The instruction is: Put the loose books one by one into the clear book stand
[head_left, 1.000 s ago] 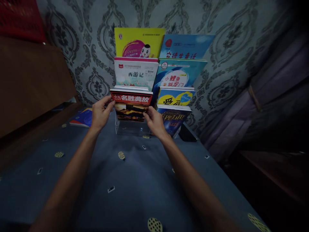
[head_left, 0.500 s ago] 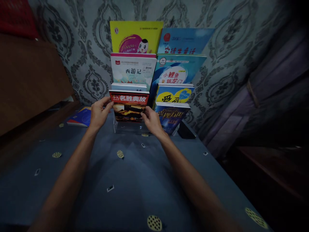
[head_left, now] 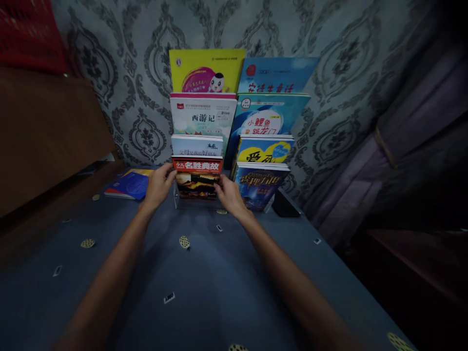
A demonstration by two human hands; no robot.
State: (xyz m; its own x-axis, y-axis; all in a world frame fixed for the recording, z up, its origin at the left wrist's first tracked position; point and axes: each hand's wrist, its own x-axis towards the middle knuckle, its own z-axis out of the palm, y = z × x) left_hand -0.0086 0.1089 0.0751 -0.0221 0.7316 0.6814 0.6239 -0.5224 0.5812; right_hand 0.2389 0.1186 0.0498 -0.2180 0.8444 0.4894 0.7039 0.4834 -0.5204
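Both hands grip a book with a red title band and a dark golden landscape cover (head_left: 197, 181) by its side edges. My left hand (head_left: 159, 184) pinches its upper left edge, and my right hand (head_left: 229, 194) pinches the right edge. The book stands upright in the front left slot of a clear stand (head_left: 176, 199). Right behind it is a pale blue book (head_left: 197, 145), then a white book (head_left: 204, 116) and a tall yellow-green book (head_left: 206, 61). Beside my right hand stands a dark blue book (head_left: 260, 187) in the right column.
Behind the dark blue book are a yellow book (head_left: 252, 152), a teal book (head_left: 272, 109) and a blue book (head_left: 281, 73). A blue book (head_left: 131, 184) lies flat at the left. A black flat object (head_left: 285, 204) lies right of the stand. The table (head_left: 204, 273) has a dark patterned cloth.
Both hands have lowered the red-banded book into the front left slot, so more of the pale blue book behind it shows. The whole view has shifted slightly as well.
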